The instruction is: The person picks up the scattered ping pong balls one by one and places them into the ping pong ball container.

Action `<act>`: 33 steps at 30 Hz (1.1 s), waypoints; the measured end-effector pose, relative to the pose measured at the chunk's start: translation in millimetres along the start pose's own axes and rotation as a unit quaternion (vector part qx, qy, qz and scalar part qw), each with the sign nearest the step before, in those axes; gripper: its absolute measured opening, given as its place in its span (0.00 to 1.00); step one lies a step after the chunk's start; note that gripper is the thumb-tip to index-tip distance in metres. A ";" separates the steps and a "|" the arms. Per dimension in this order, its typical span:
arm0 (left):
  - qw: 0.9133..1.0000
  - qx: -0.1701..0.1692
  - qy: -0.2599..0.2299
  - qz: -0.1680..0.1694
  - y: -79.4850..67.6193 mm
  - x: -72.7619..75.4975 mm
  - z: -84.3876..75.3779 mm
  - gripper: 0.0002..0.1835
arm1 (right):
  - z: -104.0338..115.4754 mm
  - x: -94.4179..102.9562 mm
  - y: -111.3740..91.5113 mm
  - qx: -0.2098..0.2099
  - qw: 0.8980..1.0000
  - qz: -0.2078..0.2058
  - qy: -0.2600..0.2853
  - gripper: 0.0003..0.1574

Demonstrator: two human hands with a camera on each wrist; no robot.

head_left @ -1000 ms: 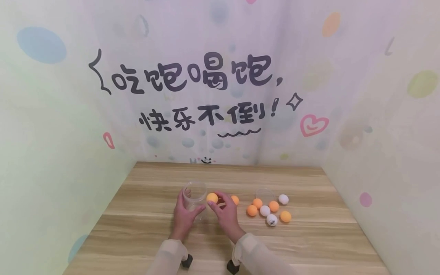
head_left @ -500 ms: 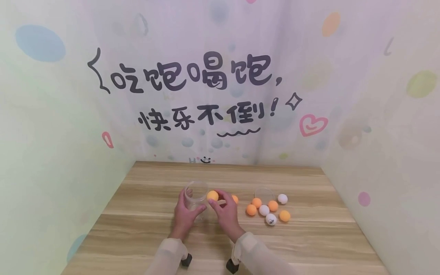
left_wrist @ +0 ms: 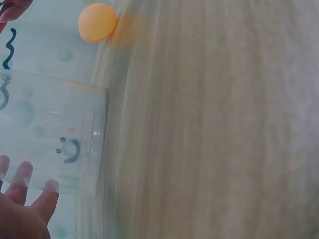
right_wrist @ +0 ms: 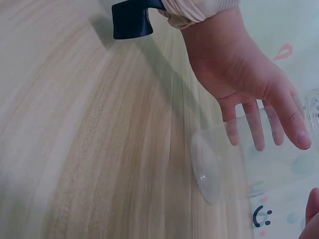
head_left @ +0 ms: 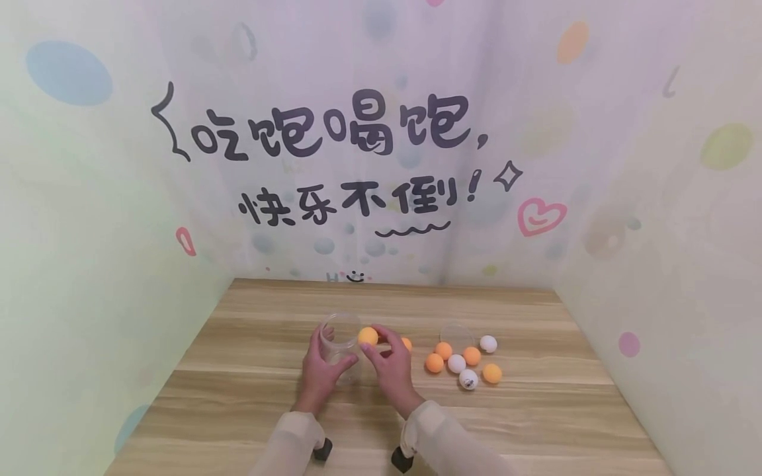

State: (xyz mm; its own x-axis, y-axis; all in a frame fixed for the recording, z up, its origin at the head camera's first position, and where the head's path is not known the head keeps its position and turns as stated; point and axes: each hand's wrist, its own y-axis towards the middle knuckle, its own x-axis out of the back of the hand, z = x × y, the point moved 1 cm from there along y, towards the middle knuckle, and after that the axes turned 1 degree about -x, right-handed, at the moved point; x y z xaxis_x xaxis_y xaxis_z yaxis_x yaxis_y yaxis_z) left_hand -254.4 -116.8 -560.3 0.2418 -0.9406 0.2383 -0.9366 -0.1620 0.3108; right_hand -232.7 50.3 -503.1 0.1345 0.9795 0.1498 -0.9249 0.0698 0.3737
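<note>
My left hand grips a clear plastic jar, fingers round its far side and thumb in front. The jar's mouth faces up, and no ball shows inside it. In the right wrist view the jar's round base is close over the wood. My right hand pinches an orange ping-pong ball between thumb and fingertips, right beside the jar's rim. Behind this hand a second orange ping-pong ball lies on the table, partly hidden; the left wrist view shows an orange ball past the jar.
Several orange ping-pong balls and white ping-pong balls lie loose on the wooden table to the right. A clear round lid lies just behind them. Printed curtains stand along the table's back and sides.
The right hand has raised its orange ball slightly beside the rim. The jar in the left hand has shifted a little to the right. The loose balls stay where they were.
</note>
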 end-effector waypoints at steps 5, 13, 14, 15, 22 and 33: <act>1.000 -0.005 -0.001 -0.001 0.9 -0.6 0.5 0.54 | -11.1 0.4 5.4 -0.011 1.000 0.003 -0.004 0.27; 1.000 -0.010 -0.010 -0.001 1.3 -1.5 0.0 0.52 | -9.2 3.3 8.4 -0.010 1.000 0.008 -0.015 0.27; 1.000 -0.010 -0.011 -0.001 1.4 -1.6 0.1 0.52 | -8.9 3.3 8.6 -0.009 1.000 0.007 -0.016 0.27; 1.000 -0.011 -0.011 -0.001 1.4 -1.7 0.1 0.52 | -8.6 3.3 8.7 -0.008 1.000 0.006 -0.016 0.27; 1.000 -0.002 -0.005 0.006 0.7 -2.6 0.2 0.53 | -4.3 4.0 9.0 -0.005 1.000 0.005 -0.009 0.26; 1.000 0.006 0.000 0.020 0.6 -4.7 -2.7 0.50 | -1.6 7.3 12.3 -0.015 0.999 0.019 -0.024 0.25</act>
State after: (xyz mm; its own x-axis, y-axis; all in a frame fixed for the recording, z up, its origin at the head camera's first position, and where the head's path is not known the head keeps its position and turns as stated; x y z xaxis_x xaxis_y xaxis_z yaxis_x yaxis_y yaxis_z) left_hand -255.4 -111.6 -558.8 0.2042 -0.9465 0.2497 -0.9485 -0.1282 0.2898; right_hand -243.7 58.6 -498.8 0.1162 0.9714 0.2073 -0.9399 0.0401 0.3391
